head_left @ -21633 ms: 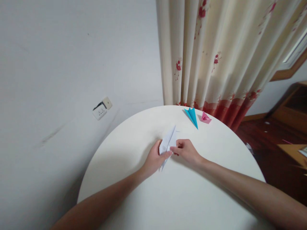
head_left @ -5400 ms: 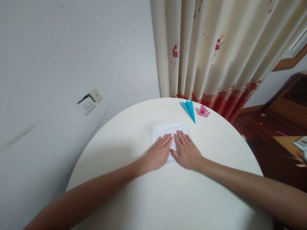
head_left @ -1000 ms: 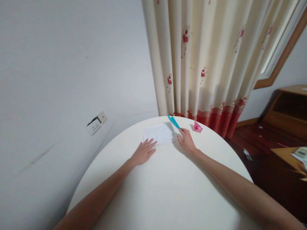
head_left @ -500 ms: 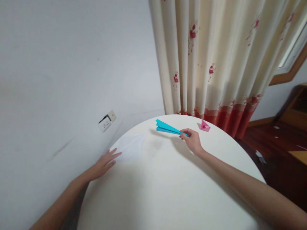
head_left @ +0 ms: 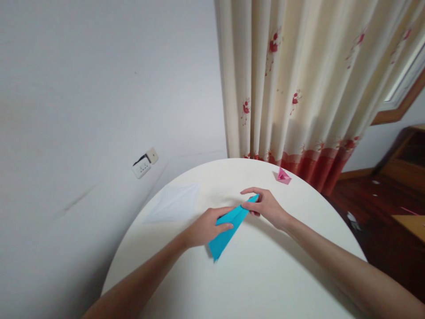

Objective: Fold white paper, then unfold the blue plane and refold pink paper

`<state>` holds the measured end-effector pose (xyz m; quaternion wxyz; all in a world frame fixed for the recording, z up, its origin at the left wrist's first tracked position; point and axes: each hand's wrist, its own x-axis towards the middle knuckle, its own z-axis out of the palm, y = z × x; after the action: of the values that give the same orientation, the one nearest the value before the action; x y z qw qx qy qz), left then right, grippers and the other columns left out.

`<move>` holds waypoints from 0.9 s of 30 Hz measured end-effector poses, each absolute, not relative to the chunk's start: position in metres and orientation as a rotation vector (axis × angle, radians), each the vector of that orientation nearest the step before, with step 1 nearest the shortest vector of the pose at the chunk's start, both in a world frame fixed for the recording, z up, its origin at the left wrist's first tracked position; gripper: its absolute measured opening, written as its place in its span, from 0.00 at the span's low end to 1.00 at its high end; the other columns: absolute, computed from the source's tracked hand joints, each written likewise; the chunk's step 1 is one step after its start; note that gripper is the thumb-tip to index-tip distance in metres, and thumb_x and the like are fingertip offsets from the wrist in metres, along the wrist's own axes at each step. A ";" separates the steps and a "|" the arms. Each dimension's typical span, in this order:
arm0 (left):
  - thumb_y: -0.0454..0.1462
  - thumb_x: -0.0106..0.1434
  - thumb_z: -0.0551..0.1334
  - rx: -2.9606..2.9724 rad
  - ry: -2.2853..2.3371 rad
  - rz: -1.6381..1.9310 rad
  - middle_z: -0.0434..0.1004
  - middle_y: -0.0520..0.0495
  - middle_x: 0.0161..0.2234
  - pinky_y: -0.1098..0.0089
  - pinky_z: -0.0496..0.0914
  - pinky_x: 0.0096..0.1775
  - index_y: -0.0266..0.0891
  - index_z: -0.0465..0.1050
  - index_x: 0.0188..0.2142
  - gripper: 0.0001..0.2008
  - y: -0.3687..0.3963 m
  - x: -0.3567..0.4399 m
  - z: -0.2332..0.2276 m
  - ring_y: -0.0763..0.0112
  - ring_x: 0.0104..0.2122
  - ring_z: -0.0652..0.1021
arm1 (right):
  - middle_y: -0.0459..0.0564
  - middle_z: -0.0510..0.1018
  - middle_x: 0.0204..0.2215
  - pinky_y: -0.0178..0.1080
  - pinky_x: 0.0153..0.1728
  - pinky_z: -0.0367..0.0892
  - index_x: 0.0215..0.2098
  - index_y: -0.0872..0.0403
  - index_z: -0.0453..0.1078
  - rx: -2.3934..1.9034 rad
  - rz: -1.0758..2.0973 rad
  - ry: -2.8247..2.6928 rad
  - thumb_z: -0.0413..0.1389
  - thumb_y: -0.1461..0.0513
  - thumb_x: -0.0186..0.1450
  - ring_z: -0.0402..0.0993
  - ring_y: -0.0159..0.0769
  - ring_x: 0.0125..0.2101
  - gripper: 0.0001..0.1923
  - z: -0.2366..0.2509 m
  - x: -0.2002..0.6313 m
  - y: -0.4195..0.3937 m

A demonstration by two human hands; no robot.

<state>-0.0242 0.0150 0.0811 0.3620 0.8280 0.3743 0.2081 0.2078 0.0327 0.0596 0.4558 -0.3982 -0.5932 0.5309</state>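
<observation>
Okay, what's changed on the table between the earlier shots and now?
The white sheet, pressed flat at the middle before, now lies aside at the table's left edge, let go. The blue paper plane came from the far edge to the middle, held by left hand and right hand. The pink paper boat stayed put.

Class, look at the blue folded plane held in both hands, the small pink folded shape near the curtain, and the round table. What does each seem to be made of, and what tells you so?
Blue plane: thin matte paper, judging by its sharp creases and flat layers.
Pink shape: likely the same sort of coloured paper, with crisp folded edges; it is too small to be sure.
Table: a smooth, white, faintly glossy top, perhaps laminate or painted board; the look leaves this open.
</observation>
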 end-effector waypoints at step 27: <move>0.52 0.62 0.61 2.465 1.284 0.673 0.46 0.33 0.68 0.53 0.59 0.61 0.40 0.33 0.70 0.48 -0.002 -0.017 0.037 0.46 0.65 0.58 | 0.42 0.73 0.18 0.33 0.20 0.59 0.27 0.53 0.64 -0.985 1.404 -1.225 0.66 0.51 0.53 0.65 0.30 0.18 0.18 0.040 0.167 0.009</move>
<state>-0.0167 -0.0021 0.0373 0.1403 0.8534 0.4446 0.2330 0.1672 0.0093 0.0403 0.4941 -0.4064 -0.5052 0.5792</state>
